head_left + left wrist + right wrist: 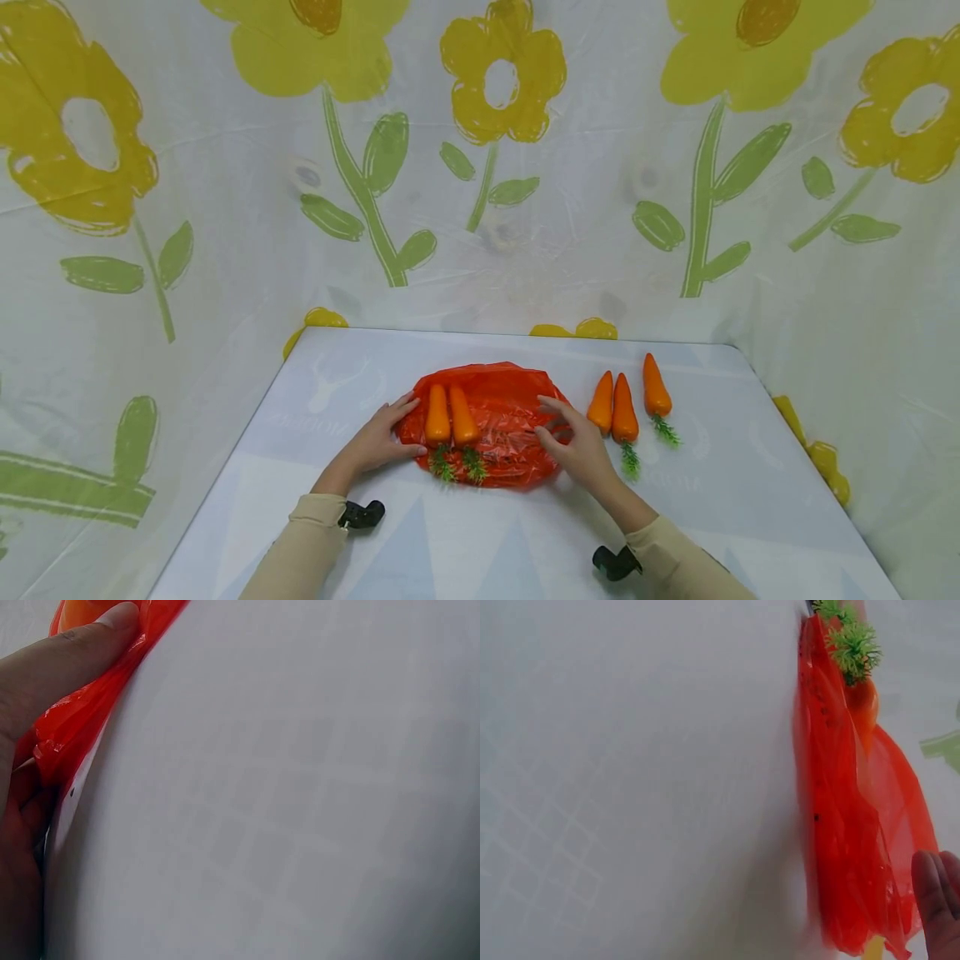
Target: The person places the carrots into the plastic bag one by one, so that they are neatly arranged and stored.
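A thin red plastic bag (513, 425) lies spread on the table. Two toy carrots, a left one (437, 414) and a right one (464, 415), lie side by side over its left part, their green tops towards me. My left hand (377, 437) holds the bag's left edge; in the left wrist view its thumb (97, 637) lies on the red film, with the other fingers lower and partly hidden. At the bag's right side, my right hand (581, 446) has its fingers spread and slightly bent, gripping nothing. Its fingertips (930, 881) are by the film.
Right of the bag lie three more toy carrots: one (601, 403) against another (624, 410), and a third (655, 386) a little apart. The white table (337, 367) ends at a back edge before a flower-printed curtain (570, 250).
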Demonstrator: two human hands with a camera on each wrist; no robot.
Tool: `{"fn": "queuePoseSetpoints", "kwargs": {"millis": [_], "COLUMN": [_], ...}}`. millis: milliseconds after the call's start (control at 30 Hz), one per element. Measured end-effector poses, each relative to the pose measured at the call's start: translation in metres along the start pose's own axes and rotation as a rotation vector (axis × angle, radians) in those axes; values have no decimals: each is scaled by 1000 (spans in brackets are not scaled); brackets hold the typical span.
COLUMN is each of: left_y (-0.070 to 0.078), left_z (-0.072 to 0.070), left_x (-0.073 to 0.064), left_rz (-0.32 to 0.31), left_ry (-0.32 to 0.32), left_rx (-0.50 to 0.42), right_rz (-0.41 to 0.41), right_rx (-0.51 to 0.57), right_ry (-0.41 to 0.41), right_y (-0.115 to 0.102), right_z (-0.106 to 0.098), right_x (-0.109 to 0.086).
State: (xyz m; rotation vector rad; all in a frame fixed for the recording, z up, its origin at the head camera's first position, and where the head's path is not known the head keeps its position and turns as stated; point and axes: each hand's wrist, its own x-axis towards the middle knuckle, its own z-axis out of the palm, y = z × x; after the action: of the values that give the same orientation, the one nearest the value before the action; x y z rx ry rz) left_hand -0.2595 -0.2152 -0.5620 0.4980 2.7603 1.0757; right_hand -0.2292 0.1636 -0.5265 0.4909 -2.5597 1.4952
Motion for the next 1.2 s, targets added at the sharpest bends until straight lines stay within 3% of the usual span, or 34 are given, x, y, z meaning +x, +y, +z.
{"fn": "queuePoseSetpoints", "kwargs": {"millis": [600, 1200], "left_y": [1, -1], "left_z": [0, 1], "left_x": [0, 1], "left_rz": [0, -4], "left_ry": [-12, -7], "left_rx": [-11, -7], "right_rz": [-16, 114], "right_rx": [-60, -109], "right_ry": [53, 53], "right_y": [7, 16], "right_z": [-16, -38], "right_x": [0, -2]}}
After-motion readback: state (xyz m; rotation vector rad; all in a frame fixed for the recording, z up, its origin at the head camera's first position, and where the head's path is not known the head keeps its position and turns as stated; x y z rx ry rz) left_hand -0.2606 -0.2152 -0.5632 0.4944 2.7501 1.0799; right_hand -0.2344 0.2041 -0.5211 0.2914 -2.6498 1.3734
